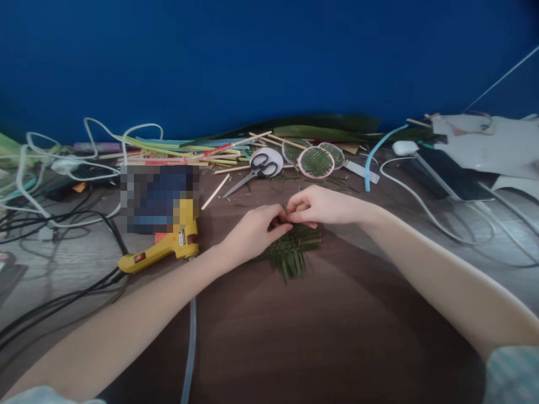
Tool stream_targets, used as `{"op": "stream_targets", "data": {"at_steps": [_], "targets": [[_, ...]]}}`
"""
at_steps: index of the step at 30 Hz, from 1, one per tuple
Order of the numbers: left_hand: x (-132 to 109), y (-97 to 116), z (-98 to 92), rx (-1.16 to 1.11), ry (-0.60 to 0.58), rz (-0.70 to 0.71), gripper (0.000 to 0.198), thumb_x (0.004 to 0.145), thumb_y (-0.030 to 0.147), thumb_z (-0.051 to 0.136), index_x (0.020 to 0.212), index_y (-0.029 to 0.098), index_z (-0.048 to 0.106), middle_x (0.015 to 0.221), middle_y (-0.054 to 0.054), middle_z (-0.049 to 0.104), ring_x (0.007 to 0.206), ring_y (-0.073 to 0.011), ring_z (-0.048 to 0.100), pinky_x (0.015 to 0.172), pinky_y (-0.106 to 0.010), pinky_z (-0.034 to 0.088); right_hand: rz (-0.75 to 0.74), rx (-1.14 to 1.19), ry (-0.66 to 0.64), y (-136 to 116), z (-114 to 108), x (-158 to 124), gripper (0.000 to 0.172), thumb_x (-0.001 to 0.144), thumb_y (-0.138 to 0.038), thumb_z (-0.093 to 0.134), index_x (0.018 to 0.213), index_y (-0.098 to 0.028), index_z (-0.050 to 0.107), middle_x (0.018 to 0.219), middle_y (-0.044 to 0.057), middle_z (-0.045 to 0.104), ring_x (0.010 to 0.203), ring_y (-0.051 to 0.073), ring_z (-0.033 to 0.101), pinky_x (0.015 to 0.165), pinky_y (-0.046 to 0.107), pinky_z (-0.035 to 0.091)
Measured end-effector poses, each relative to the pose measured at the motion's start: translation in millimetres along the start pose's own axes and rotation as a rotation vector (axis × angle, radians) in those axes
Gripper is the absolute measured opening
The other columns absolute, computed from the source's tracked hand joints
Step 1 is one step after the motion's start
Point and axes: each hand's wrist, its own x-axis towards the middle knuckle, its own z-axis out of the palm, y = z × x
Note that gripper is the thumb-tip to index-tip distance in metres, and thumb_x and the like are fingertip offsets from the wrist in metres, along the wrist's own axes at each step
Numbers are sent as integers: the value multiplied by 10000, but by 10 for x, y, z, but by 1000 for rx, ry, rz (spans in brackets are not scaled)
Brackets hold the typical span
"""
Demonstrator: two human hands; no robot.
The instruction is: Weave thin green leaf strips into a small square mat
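Observation:
A small woven mat of green leaf strips (290, 255) lies on the dark brown board, its loose strip ends pointing toward me and to the right. At its far edge my left hand (256, 230) is closed, thumb and fingers pinching the weave. My right hand (315, 206) meets it there, fingertips pressed together on the same far edge. The fingertips nearly touch each other and hide the spot they grip. Beyond the hands lie black-handled scissors (255, 173) and round woven green discs with pale pink rims, one of them the nearest disc (315, 163).
On the left, a yellow glue gun (164, 247) has a clear glue stick (190, 342) reaching toward me. White and black cables tangle beyond it. Several thin sticks and long leaves (320, 129) line the blue wall. A phone (452, 174) and white cable are at right.

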Motion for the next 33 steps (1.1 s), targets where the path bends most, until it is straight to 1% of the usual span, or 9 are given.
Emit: {"op": "stream_targets", "data": {"at_steps": [3,5,6,9,11,15,21,27,33], "targets": [[0,-4,2,-2,6,13,45,792,226,539,790,180,541,734,10,589,668,-121,550,634,-242,419,-6,-7,-14,-28,-13,-23,213,769,-327,465,710,-166,591,466,-37,497,435,76,395,487,232,288],[-2,-8,5,-2,16,22,31,788,168,513,792,178,542,738,11,593,667,-114,547,635,-232,416,-3,-7,-15,-19,-35,-34,202,772,-301,448,732,-165,592,475,-33,504,446,80,410,497,233,296],[-3,-10,7,-1,22,25,53,785,149,501,797,177,544,742,10,595,669,-111,547,637,-229,415,2,-17,1,-5,-45,-36,184,767,-286,452,757,-167,592,491,-31,510,461,83,421,504,233,299],[-5,-15,10,-5,26,34,83,787,149,485,825,179,552,756,7,601,680,-111,549,640,-228,415,23,-103,105,55,-50,-28,141,725,-254,496,820,-183,572,554,-34,514,491,87,421,509,235,290],[-7,-15,9,-3,19,29,93,789,159,480,838,181,556,763,5,603,685,-114,549,640,-231,415,29,-164,135,87,-35,-18,172,690,-254,539,852,-196,546,588,-40,511,497,86,412,507,236,275],[-10,-4,1,-3,5,12,93,786,161,479,832,181,557,761,4,604,683,-118,548,636,-235,414,18,-226,103,84,4,-17,242,656,-281,585,872,-204,506,635,-33,527,520,94,429,504,238,256],[-5,-1,2,-1,15,24,91,788,158,470,816,179,554,755,7,607,677,-118,549,635,-235,411,11,-275,113,58,23,-23,192,659,-259,562,831,-204,495,640,-38,518,527,90,426,505,236,252],[-7,7,-5,1,19,34,94,783,146,468,805,176,554,758,5,612,673,-117,549,637,-232,410,8,-251,95,83,37,-5,170,659,-247,552,807,-204,480,622,-47,499,510,83,413,492,232,259],[-9,12,-5,4,24,37,81,783,142,471,793,172,546,748,8,605,665,-112,539,637,-232,404,-54,-249,114,83,57,-5,129,662,-192,522,777,-210,467,620,-53,497,521,78,415,497,222,267]]}}
